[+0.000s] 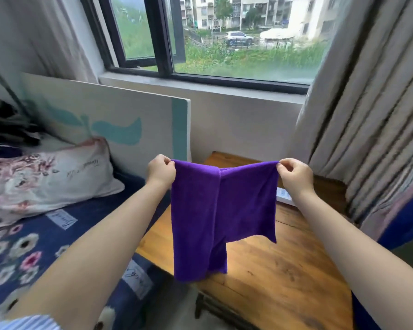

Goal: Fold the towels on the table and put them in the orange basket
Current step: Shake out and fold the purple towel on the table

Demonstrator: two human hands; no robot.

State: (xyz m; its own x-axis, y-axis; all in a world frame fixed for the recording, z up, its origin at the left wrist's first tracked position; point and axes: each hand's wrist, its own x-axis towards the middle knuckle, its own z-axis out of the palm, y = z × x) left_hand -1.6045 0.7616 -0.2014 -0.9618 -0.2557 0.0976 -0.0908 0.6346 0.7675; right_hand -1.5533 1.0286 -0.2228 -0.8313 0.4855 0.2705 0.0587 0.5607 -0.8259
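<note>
A purple towel (222, 210) hangs in the air above the wooden table (284, 270), stretched between my hands. My left hand (160, 171) pinches its top left corner and my right hand (295, 175) pinches its top right corner. The towel is doubled, with a vertical crease down its middle and its left half hanging lower than its right. No orange basket is in view.
A bed with a dark blue flowered cover (45, 246) and a floral pillow (41, 182) lies left of the table. A white headboard (119, 120) stands behind it. A window (224, 36) is ahead, grey curtains (367, 115) hang at right, and a small white-blue item (283, 196) lies on the table.
</note>
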